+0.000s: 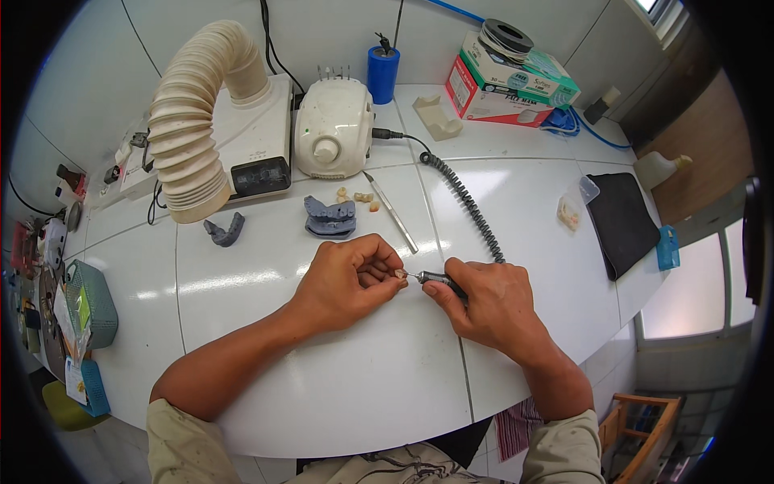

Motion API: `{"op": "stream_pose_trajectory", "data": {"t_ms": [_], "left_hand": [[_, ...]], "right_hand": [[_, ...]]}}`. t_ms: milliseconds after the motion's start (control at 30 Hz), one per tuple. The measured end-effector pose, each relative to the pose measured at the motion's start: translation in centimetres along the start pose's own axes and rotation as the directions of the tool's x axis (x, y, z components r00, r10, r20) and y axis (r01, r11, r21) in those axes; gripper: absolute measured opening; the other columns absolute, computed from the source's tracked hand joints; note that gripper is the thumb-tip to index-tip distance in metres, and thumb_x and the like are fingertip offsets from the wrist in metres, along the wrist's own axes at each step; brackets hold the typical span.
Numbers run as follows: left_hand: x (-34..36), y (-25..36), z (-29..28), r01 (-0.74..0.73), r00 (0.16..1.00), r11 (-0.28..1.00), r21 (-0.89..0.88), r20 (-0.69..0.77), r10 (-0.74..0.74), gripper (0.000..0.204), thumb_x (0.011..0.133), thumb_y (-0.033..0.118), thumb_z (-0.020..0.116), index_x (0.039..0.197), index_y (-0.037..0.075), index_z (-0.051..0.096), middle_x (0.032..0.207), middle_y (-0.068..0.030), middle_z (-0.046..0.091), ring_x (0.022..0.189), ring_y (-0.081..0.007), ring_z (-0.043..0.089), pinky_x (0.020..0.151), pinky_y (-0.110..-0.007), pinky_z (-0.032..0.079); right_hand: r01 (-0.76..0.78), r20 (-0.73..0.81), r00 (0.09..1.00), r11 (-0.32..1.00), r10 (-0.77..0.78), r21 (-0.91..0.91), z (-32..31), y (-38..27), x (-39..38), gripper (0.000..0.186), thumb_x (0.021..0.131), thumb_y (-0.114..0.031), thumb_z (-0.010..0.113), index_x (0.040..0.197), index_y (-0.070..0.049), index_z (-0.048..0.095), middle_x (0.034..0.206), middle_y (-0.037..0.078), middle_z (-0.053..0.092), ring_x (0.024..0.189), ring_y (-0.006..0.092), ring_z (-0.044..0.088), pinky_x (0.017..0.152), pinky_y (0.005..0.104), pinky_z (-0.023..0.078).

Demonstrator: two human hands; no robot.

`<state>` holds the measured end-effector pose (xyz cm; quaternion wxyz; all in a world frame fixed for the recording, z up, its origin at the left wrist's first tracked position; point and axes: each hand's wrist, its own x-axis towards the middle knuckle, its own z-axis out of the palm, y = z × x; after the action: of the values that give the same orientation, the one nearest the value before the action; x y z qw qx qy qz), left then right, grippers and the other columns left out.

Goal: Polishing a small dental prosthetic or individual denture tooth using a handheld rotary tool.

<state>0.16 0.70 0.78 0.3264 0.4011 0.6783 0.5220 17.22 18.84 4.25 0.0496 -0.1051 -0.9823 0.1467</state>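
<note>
My left hand [359, 282] pinches a small pale tooth-like piece [400, 274] between its fingertips. In my right hand [492, 298] is a dark rotary handpiece [439, 281], its thin bit at the piece; a coiled cord [465, 202] runs back from it toward the white control unit [330, 125]. Just beyond my hands sit grey dental models [329, 218], several small tooth-coloured pieces [363, 198] and a slim metal tool [395, 218]. A separate grey arch model [224, 231] lies to the left.
A ribbed extraction hose [185, 129] arches over a white box at back left. Mask boxes [508, 89] and a blue cylinder [383, 74] stand along the back. A black pad [619, 226] and small bag [568, 210] lie right; mesh baskets [89, 306] stand at the left edge.
</note>
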Motion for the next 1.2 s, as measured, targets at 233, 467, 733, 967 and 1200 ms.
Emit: {"op": "stream_pose_trajectory", "data": {"t_ms": [233, 467, 733, 967, 1200], "left_hand": [[-0.17, 0.75, -0.14, 0.007, 1.0, 1.0, -0.029, 0.02, -0.006, 0.016, 0.097, 0.004, 0.078, 0.109, -0.002, 0.069, 0.104, -0.0118, 0.079, 0.096, -0.0152, 0.078, 0.09, -0.028, 0.065], [-0.22, 0.67, 0.24, 0.02, 1.0, 0.998, -0.062, -0.002, -0.021, 0.016, 0.097, 0.006, 0.078, 0.108, -0.001, 0.069, 0.104, -0.0114, 0.08, 0.098, -0.0176, 0.08, 0.089, -0.03, 0.065], [-0.07, 0.96, 0.28, 0.025, 0.999, 0.999, -0.027, 0.028, -0.024, 0.017, 0.096, 0.001, 0.078, 0.108, -0.004, 0.067, 0.105, -0.0128, 0.08, 0.095, -0.015, 0.078, 0.088, -0.028, 0.065], [-0.16, 0.87, 0.36, 0.026, 1.0, 1.0, -0.012, 0.01, -0.026, 0.017, 0.095, 0.004, 0.08, 0.107, -0.002, 0.069, 0.102, -0.0108, 0.08, 0.091, -0.0135, 0.077, 0.085, -0.027, 0.064], [-0.02, 0.89, 0.35, 0.023, 0.999, 1.0, -0.001, 0.028, -0.023, 0.018, 0.096, 0.006, 0.08, 0.107, -0.002, 0.069, 0.102, -0.0103, 0.079, 0.094, -0.0137, 0.077, 0.088, -0.028, 0.064]], "right_hand": [[-0.004, -0.006, 1.0, 0.999, 0.004, 0.051, -0.9, 0.7, -0.07, 0.048, 0.105, -0.048, 0.069, 0.078, -0.009, 0.062, 0.059, 0.007, 0.062, 0.047, 0.0293, 0.059, 0.047, 0.0423, 0.041], [0.006, -0.012, 1.0, 0.997, -0.005, 0.078, -0.68, 0.81, -0.22, 0.046, 0.105, -0.046, 0.071, 0.079, -0.009, 0.061, 0.058, 0.006, 0.06, 0.046, 0.0273, 0.057, 0.046, 0.0416, 0.038], [0.012, 0.006, 1.0, 0.999, -0.012, 0.034, -0.59, 0.44, -0.24, 0.047, 0.105, -0.046, 0.071, 0.078, -0.009, 0.061, 0.059, 0.006, 0.061, 0.046, 0.0282, 0.058, 0.046, 0.0426, 0.039], [0.006, -0.001, 1.0, 1.0, -0.006, 0.02, -0.48, 0.36, -0.23, 0.047, 0.105, -0.046, 0.07, 0.078, -0.009, 0.061, 0.059, 0.007, 0.062, 0.047, 0.0284, 0.059, 0.047, 0.0426, 0.041], [0.023, -0.021, 1.0, 1.0, -0.023, 0.015, -0.42, 0.47, -0.29, 0.047, 0.105, -0.046, 0.07, 0.078, -0.009, 0.062, 0.057, 0.007, 0.061, 0.047, 0.0293, 0.06, 0.046, 0.0429, 0.041]]}}
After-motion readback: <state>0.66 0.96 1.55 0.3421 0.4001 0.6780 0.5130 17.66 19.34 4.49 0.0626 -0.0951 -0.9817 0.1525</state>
